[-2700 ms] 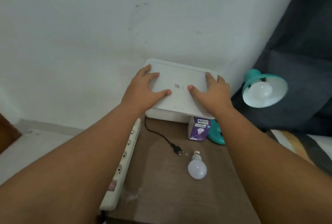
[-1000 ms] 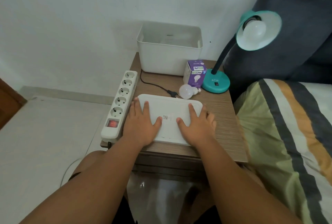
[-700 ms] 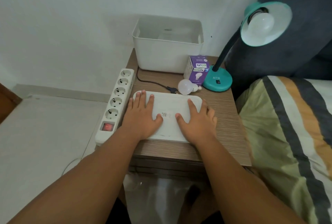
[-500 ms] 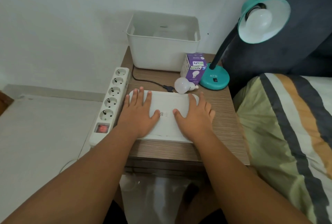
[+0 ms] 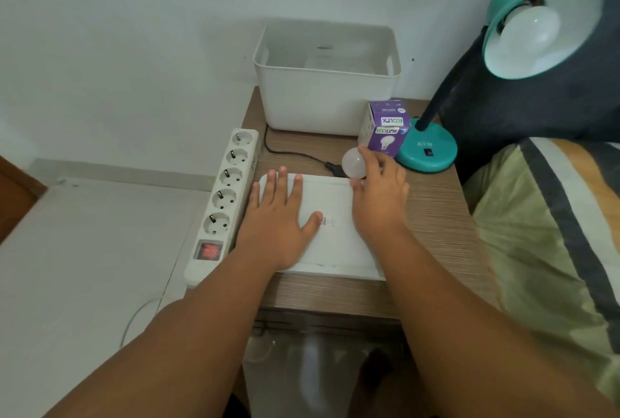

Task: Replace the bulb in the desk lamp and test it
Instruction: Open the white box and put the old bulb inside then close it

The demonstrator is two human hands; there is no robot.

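A teal desk lamp stands at the table's back right, its shade raised with a white bulb screwed in. A loose white bulb lies on the table by the lamp's black plug. My right hand reaches over it, fingers spread and touching its right side, not closed on it. My left hand lies flat, fingers apart, on a white lid. A purple bulb box stands beside the lamp base.
An open white bin sits at the back of the wooden table. A white power strip with a lit red switch runs along the table's left edge. A striped bed cover is at the right.
The lid came off the bin and was laid flat on the table front. My right hand has since left the lid and moved forward to the loose bulb.
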